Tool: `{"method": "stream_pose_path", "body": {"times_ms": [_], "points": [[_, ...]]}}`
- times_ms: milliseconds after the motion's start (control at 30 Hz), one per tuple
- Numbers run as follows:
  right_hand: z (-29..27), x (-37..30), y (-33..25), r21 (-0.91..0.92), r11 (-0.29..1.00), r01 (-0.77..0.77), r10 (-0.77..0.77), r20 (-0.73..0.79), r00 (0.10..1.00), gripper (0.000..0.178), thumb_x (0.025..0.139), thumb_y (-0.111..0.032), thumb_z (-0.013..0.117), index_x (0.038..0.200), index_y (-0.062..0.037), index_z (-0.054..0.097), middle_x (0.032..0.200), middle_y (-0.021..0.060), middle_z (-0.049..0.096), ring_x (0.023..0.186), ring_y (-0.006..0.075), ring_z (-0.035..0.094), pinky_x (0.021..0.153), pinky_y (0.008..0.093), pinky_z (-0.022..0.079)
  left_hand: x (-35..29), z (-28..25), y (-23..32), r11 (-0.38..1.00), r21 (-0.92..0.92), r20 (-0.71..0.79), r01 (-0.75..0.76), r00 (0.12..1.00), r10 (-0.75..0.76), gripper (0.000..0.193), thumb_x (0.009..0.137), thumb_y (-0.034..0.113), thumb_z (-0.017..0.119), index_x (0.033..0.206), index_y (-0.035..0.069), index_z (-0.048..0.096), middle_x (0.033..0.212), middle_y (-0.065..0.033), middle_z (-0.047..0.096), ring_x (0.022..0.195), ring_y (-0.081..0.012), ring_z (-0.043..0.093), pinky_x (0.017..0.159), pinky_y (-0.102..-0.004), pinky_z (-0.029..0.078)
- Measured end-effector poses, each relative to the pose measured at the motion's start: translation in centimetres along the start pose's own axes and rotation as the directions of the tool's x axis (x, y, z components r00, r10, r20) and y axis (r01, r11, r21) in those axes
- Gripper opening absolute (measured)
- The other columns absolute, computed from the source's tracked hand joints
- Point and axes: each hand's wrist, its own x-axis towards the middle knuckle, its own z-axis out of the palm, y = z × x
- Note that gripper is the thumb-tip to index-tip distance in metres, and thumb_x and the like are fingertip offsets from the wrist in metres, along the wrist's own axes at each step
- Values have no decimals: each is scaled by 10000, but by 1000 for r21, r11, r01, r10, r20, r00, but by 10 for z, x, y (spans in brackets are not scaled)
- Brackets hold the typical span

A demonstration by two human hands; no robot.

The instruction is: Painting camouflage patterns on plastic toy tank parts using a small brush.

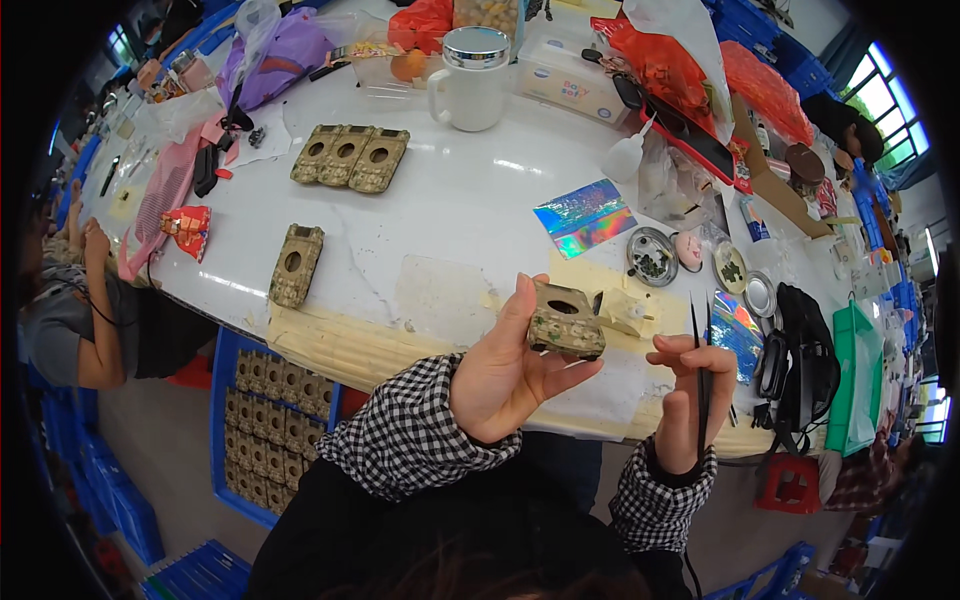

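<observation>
Near the table's front edge my left hand [500,385] grips a camouflage-painted toy tank hull [566,322], thumb and fingers at its sides, its round hole facing up. To its right my right hand [684,400] is closed round black tweezers [704,385], their tips pointing up and away from me, apart from the hull. Beyond it stands a round tin [652,262] with small dark green pieces; a second dish [731,268] holds similar pieces. One like hull [297,265] lies at the left, and three more hulls [348,157] sit side by side farther back.
A blue crate [218,420] of many such hulls stands below the table's left edge. On the table are a white mug [473,85], iridescent film [587,217], a black bag [808,355] and a green tray [853,380]. Another person [75,325] sits at the left.
</observation>
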Motion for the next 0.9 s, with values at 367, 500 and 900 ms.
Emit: {"method": "stream_pose_path", "body": {"times_ms": [367,500,900], "points": [[24,30,-18,-353,871,343,-234,317,919,428,631,-165,875,919,-105,564,1010,80,702,1136,285,510,929,397,429,-4,6,-11,1000,16,26,23,999,-24,525,982,549,350,1281,123,414,1156,-76,586,1008,-172,628,847,-333,565],[23,28,-17,-352,875,331,-227,306,925,432,619,-163,879,914,-106,569,990,67,703,1091,282,531,912,391,436,-5,9,-13,999,31,-21,13,1000,-13,541,982,550,352,1290,110,416,1130,-89,600,977,-186,641,820,-331,574],[17,28,-17,-353,860,369,-261,318,912,505,632,-267,883,968,-103,543,1003,90,688,1096,294,523,923,417,427,-8,11,-12,999,36,-64,22,998,-19,493,996,505,366,1315,129,374,1180,-65,557,1037,-167,609,870,-344,567]]}}
